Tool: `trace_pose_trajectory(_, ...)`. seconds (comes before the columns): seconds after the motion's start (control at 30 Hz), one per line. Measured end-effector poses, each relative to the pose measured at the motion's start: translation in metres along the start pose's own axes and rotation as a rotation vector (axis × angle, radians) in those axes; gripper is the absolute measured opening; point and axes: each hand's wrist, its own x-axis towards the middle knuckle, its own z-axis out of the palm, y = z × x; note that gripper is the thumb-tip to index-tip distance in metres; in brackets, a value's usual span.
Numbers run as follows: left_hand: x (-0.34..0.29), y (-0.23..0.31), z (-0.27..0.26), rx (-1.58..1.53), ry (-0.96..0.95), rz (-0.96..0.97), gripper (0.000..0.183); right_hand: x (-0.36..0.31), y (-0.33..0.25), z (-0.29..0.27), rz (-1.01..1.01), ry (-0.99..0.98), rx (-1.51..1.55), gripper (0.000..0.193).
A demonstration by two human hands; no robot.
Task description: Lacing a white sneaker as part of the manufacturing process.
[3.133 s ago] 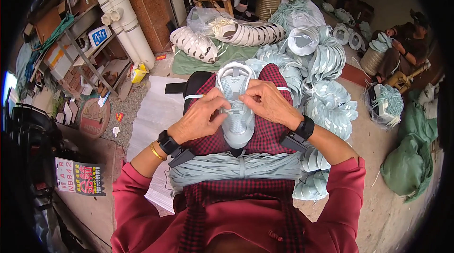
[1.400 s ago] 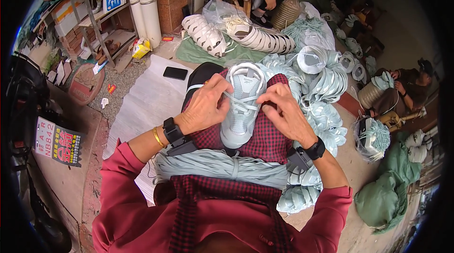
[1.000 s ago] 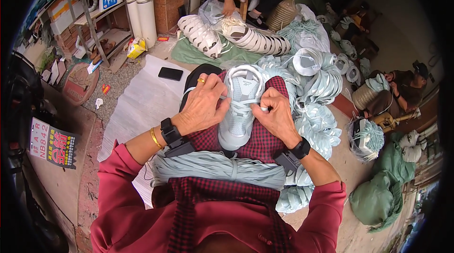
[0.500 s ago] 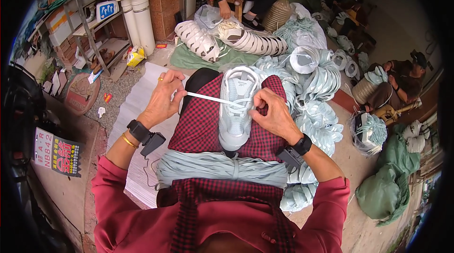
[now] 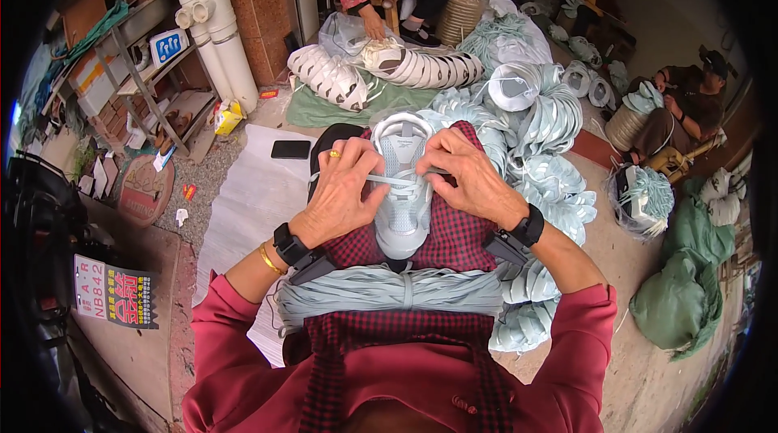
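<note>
A pale blue-grey sneaker (image 5: 401,226) rests on my lap, toe toward me, over a red-and-black checked apron (image 5: 447,226). Across its upper runs a flat pale shoelace (image 5: 391,180). My left hand (image 5: 344,190) is at the shoe's left side, thumb and fingers pinched on the lace. At the right side, the fingers of my right hand (image 5: 470,178) are pinched on the lace close to the eyelets; its far end is hidden by them. Nearer to me, a tied bundle of pale laces (image 5: 365,291) lies across my lap.
Heaps of pale shoe parts (image 5: 551,182) lie to my right, beside a green sack (image 5: 677,303). White shoe uppers (image 5: 421,67) sit on a green sheet ahead, near a seated person's hand (image 5: 373,24). A black phone (image 5: 292,149) lies on white sheeting to my left.
My left hand has come in from the left to the shoe, and the lace that was stretched out taut is now short between the hands. The phone has come into sight.
</note>
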Motion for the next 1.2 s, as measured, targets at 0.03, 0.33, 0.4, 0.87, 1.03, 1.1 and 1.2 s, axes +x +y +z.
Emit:
trace_pose_trajectory(0.03,-0.001,0.001,0.002,-0.023,-0.001,-0.011,0.030,-0.005,0.001,0.003,0.002,0.007,-0.007,0.014)
trace_pose_trajectory(0.33,0.004,0.003,0.005,-0.053,-0.085,-0.014,0.041,-0.014,-0.002,0.024,0.069,0.032,0.023,0.018)
trace_pose_trajectory(0.4,0.005,0.003,0.004,-0.064,-0.091,-0.017,0.044,-0.013,0.000,0.024,0.041,-0.017,-0.006,0.020)
trace_pose_trajectory(0.87,0.010,0.010,0.011,-0.114,-0.110,-0.038,0.054,-0.015,-0.015,0.030,0.204,-0.132,0.064,0.015)
trace_pose_trajectory(1.03,0.008,0.006,0.012,-0.101,-0.066,-0.034,0.055,-0.002,-0.018,0.018,0.084,-0.262,-0.046,0.033)
trace_pose_trajectory(1.1,0.007,0.005,0.013,-0.118,-0.059,-0.029,0.055,-0.006,-0.015,0.020,0.109,-0.182,0.003,0.033)
trace_pose_trajectory(1.2,0.006,0.005,0.012,-0.126,-0.053,-0.031,0.055,-0.018,-0.014,0.024,0.072,-0.089,0.028,0.031)
